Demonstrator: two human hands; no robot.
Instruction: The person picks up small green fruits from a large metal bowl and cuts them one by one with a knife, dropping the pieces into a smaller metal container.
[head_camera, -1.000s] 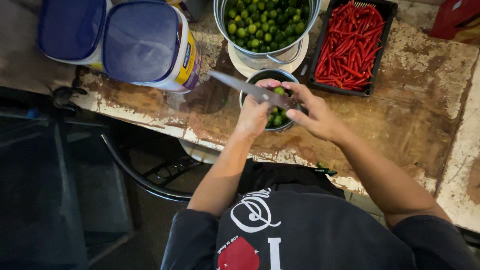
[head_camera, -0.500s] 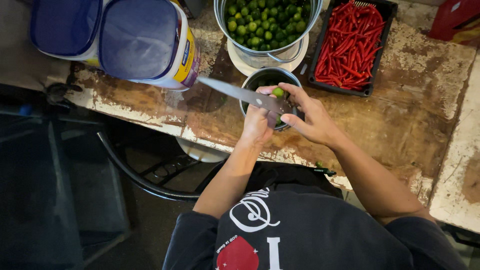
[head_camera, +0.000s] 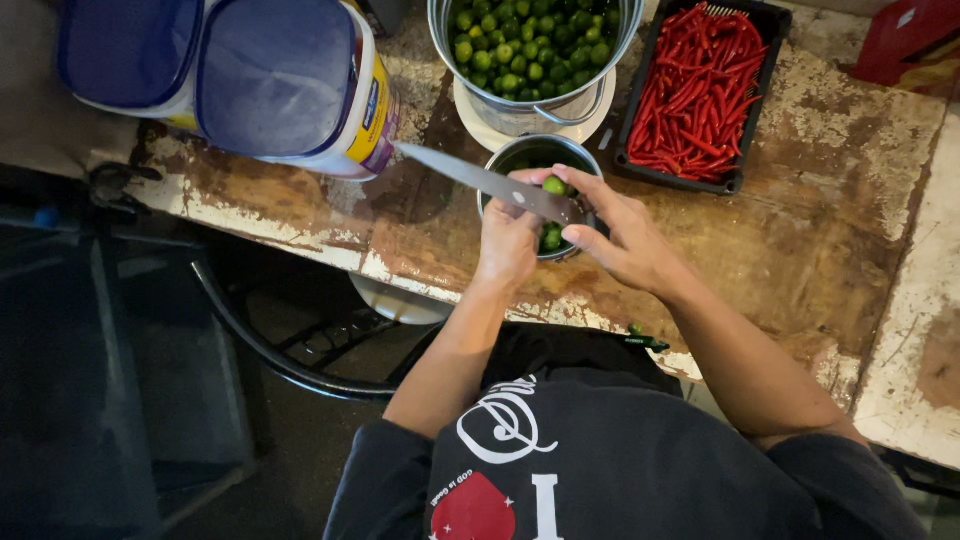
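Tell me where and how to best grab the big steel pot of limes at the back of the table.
Probably grip the steel pot by its loop handle, which shows on the near wall below the rim. Come from the near side, above the small bowl. The pot looks full of small green limes, so a second hand on the far rim would likely steady it. The tray of red chillies crowds one side.

Your worn, paint-flaked brown worktop (head_camera: 800, 230) carries a small dark round bowl (head_camera: 500, 160) under your hands, a steel pail (head_camera: 530, 110) on a white plate (head_camera: 475, 120) beyond, a black tray (head_camera: 745, 175) of red chillies (head_camera: 695, 85) beyond-right, and blue-lidded tubs (head_camera: 280, 70) left.
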